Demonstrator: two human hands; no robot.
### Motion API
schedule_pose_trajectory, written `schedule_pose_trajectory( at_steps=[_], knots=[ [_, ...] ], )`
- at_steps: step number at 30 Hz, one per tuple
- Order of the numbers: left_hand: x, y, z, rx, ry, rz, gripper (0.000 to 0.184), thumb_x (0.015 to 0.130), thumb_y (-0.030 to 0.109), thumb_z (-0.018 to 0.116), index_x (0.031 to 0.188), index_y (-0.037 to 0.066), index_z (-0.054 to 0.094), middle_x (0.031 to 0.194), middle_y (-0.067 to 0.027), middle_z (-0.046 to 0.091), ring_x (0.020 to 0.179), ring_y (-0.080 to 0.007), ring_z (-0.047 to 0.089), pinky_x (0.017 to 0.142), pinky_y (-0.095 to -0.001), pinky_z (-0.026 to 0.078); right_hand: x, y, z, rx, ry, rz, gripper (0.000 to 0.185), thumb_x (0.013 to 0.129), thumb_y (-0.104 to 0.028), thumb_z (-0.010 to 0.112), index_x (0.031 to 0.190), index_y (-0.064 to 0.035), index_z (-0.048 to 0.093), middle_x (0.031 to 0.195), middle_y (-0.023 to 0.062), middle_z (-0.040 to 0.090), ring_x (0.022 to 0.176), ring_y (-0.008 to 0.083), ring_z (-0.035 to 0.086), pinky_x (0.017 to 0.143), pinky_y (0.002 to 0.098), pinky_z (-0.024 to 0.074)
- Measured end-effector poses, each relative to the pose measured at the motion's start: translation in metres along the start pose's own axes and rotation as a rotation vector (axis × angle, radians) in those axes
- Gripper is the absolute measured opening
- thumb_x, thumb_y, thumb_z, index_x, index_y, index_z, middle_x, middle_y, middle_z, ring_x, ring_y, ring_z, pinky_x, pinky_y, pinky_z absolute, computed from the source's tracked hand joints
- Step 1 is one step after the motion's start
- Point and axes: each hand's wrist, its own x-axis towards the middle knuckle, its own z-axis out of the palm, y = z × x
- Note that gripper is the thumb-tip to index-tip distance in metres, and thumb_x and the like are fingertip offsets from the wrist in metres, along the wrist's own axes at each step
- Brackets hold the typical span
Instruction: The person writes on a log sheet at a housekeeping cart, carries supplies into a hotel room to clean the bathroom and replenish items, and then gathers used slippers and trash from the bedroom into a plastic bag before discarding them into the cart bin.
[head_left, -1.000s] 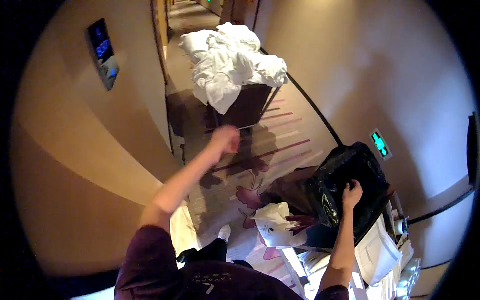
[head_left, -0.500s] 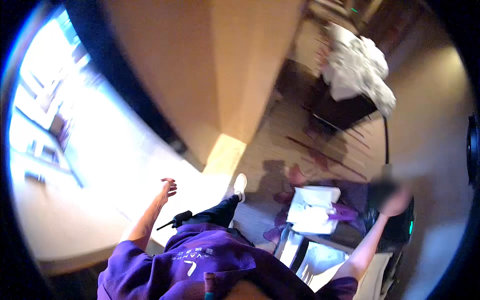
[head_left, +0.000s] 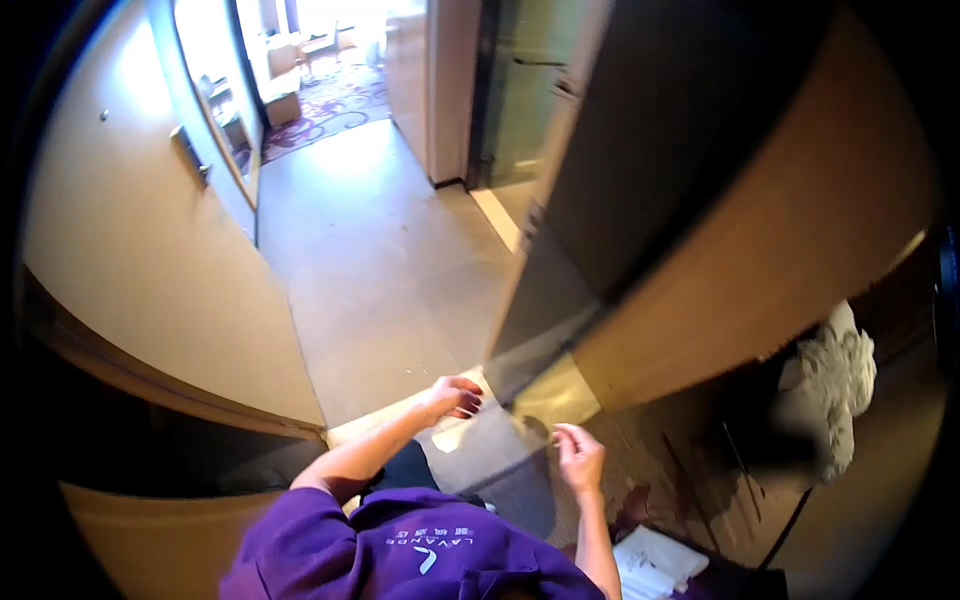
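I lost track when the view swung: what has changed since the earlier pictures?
The view turned left to the open door. The right hand has come away from the black bag and is now near the left hand; nothing shows in either. The white linen, now at the view's right, stays heaped.

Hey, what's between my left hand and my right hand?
Nothing but floor shows between your left hand and right hand in the head view.

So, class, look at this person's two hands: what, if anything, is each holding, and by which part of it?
Nothing visible is held: the left hand and the right hand both look empty.
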Motion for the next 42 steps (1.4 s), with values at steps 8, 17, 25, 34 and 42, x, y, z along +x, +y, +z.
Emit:
schedule_pose_trajectory(
  at_steps=[8,17,25,34,42],
  knots=[
    [-0.038,0.046,-0.2,-0.214,0.189,0.218,0.03,0.091,0.01,0.068,0.119,0.0,0.062,0.103,-0.011,0.069,0.09,-0.0195,0.07,0.081,-0.0346,0.06,0.146,-0.113,0.223,0.104,-0.321,-0.35,0.012,0.092,-0.001,0.066,0.101,-0.0037,0.072,0.088,0.0119,0.074,0.075,0.0222,0.071,0.07,0.0331,0.0559],
    [0.006,0.113,-0.33,-0.524,0.301,0.248,0.03,0.092,0.008,0.067,0.121,0.003,0.06,0.101,-0.0086,0.068,0.089,-0.0181,0.068,0.082,-0.0363,0.061,0.28,-0.183,0.331,0.039,-0.399,-0.444,0.011,0.089,-0.004,0.067,0.099,-0.003,0.072,0.091,0.0146,0.073,0.086,0.0327,0.07,0.076,0.04,0.0548],
    [0.151,0.209,-0.304,-0.371,0.057,0.138,0.03,0.094,0.01,0.067,0.121,0.001,0.059,0.103,-0.0091,0.066,0.092,-0.0175,0.068,0.084,-0.0329,0.059,0.424,-0.134,0.371,0.114,-0.278,-0.138,0.013,0.093,-0.007,0.064,0.102,-0.0039,0.072,0.087,0.0152,0.073,0.078,0.0277,0.072,0.071,0.0371,0.0554],
    [0.243,0.347,-0.349,-0.313,0.107,0.086,0.027,0.094,0.008,0.066,0.12,0.002,0.06,0.102,-0.0077,0.066,0.09,-0.0174,0.068,0.084,-0.033,0.059,0.592,-0.114,0.396,0.196,-0.126,0.02,0.015,0.097,-0.01,0.061,0.107,-0.0047,0.072,0.081,0.0098,0.073,0.068,0.0161,0.07,0.061,0.0298,0.0541],
    [0.32,0.41,-0.443,-0.457,0.223,0.065,0.026,0.091,0.004,0.063,0.117,0.001,0.06,0.099,-0.0092,0.067,0.087,-0.019,0.068,0.08,-0.0355,0.06,0.692,-0.086,0.42,0.168,-0.067,0.123,0.017,0.098,-0.011,0.059,0.107,-0.0036,0.071,0.082,0.0125,0.074,0.074,0.0186,0.074,0.066,0.0309,0.0572]
  ],
)
